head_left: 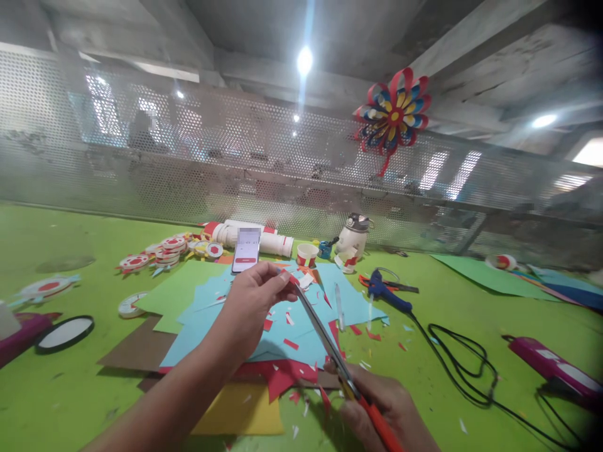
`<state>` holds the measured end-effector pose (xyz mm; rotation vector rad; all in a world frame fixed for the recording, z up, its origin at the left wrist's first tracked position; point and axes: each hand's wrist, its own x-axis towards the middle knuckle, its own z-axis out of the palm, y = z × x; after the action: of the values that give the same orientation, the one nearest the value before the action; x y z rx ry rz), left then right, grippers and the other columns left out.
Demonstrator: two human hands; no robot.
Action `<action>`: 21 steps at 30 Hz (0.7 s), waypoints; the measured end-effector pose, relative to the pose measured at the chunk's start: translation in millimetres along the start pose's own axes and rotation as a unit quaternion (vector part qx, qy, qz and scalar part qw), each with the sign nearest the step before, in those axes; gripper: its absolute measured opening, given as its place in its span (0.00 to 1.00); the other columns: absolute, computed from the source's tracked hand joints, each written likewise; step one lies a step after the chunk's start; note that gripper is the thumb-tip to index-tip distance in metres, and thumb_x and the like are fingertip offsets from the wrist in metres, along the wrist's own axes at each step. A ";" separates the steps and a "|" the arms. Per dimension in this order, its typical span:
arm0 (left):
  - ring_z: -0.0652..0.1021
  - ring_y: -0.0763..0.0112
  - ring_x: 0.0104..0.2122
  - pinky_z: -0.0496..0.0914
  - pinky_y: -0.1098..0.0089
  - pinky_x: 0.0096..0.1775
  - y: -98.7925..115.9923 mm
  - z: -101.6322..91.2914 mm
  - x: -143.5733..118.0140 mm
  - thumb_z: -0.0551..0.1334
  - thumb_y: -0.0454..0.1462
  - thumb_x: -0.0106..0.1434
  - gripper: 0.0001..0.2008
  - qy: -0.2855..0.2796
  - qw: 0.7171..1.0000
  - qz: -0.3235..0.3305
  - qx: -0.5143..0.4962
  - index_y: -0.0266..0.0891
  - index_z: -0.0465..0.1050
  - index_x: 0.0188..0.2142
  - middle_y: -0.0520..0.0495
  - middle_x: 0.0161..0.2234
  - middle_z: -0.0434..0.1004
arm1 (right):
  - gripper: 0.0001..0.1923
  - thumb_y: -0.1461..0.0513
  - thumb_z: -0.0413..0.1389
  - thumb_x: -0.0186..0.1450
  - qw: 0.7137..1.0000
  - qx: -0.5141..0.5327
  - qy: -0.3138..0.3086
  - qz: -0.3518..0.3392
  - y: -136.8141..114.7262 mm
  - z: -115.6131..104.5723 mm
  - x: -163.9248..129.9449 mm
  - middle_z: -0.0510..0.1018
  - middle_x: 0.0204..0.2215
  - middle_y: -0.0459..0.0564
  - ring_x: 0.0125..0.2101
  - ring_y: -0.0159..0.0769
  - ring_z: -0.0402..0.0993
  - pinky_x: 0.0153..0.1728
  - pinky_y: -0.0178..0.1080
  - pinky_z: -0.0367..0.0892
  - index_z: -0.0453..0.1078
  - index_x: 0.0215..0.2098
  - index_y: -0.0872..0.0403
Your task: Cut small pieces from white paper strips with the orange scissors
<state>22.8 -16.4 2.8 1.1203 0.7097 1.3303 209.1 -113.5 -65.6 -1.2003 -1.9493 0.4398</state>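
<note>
My right hand [381,402] grips a pair of scissors [325,333] with red-orange handles, their long blades pointing up and away. The blade tips reach the fingertips of my left hand [257,295], which pinches a small red piece of paper [293,280], mostly hidden by the fingers. Whether the blades are parted I cannot make out. Below both hands lies a pile of coloured sheets, with light blue paper [198,336] on top. Small red and white paper scraps [291,344] are scattered over it.
A phone [246,250] leans against white paper rolls [277,245]. Left stand round paper pieces [172,248]; a paper cup [307,254] and white bottle [352,237] are behind. A blue glue gun [386,292] trails a black cord [471,383] rightward. A paper flower [394,116] hangs above.
</note>
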 end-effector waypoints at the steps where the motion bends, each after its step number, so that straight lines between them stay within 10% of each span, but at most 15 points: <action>1: 0.74 0.72 0.25 0.68 0.69 0.33 0.3 -0.4 -0.1 0.64 0.36 0.52 0.07 -0.002 1.000 0.002 0.000 0.35 0.67 0.23 0.48 0.22 0.73 | 0.24 0.46 0.44 0.65 1.000 -0.002 -0.003 0.002 -1.4 -0.8 0.4 0.70 0.19 0.47 0.20 0.34 0.67 0.24 0.32 0.66 0.69 0.27 0.54; 8: 0.74 0.72 0.24 0.68 0.68 0.32 3.8 -5.1 2.6 0.65 0.34 0.51 0.07 -0.035 0.999 -0.028 0.002 0.36 0.67 0.23 0.48 0.23 0.74 | 0.28 0.44 0.42 0.65 0.999 0.043 -0.015 0.026 -19.6 -13.1 1.5 0.74 0.25 0.50 0.24 0.36 0.70 0.25 0.33 0.65 0.75 0.39 0.54; 21: 0.74 0.72 0.25 0.69 0.68 0.33 4.7 -7.2 3.5 0.66 0.34 0.50 0.07 -0.078 0.996 -0.050 0.015 0.35 0.68 0.23 0.48 0.24 0.74 | 0.28 0.45 0.43 0.66 0.983 0.119 -0.085 0.114 -12.3 -17.7 -14.0 0.51 0.14 0.39 0.13 0.27 0.49 0.13 0.31 0.45 0.71 0.48 0.56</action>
<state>15.1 -11.9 5.3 1.1834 0.6635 1.1388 218.8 -133.6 -52.7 -1.2666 -1.8432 0.8946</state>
